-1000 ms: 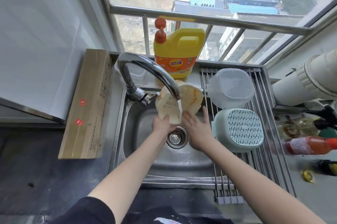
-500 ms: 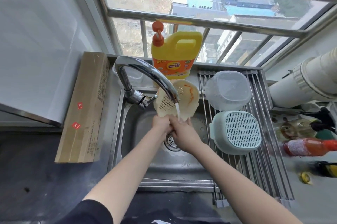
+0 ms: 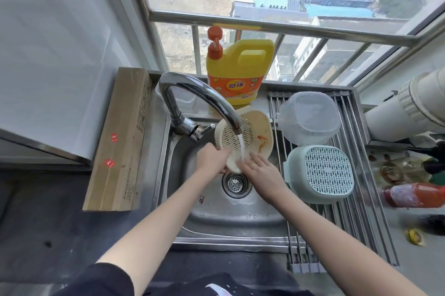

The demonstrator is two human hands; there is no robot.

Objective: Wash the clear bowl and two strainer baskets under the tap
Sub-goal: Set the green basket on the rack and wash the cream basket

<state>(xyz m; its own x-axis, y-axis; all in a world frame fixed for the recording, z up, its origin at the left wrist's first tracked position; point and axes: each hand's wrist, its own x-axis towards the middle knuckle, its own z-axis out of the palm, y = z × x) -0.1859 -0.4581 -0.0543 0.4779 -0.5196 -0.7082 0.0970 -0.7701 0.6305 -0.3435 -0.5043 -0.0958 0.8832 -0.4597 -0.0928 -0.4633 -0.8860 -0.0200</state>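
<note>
- Cream strainer basket (image 3: 250, 132) tilted up on edge over the sink (image 3: 216, 214), hollow side facing the person, just above both hands; water from the tap (image 3: 204, 96) runs down its inner face.
- Orange-red smear on the inner wall, up and right of the right hand's fingertips; not yet rinsed off.
- Left hand (image 3: 212, 159) grips the basket's lower left rim, fingers curled round the edge; this is the hand that steadies and turns.
- Right hand (image 3: 262, 170) lies flat, fingers straight and spread, tips touching the basket's lower inner face in the stream; it holds nothing.
- Judgement: to do this step well, turn the basket with the left hand so the smear comes under the stream, rub it with the flat fingers, then work across the holed panel, where residue likely lodges.
- Keep the basket low over the drain (image 3: 234, 183), just below the hands, to limit splash.
- Right of the right hand, on the drying rack (image 3: 356, 214): green strainer basket (image 3: 320, 173) upside down, clear bowl (image 3: 309, 117) beyond it, also upside down. Both look finished; this basket seems the last piece.
- Yellow detergent jug (image 3: 238, 72) stands behind the tap, beyond both hands, if water alone fails on the smear.
</note>
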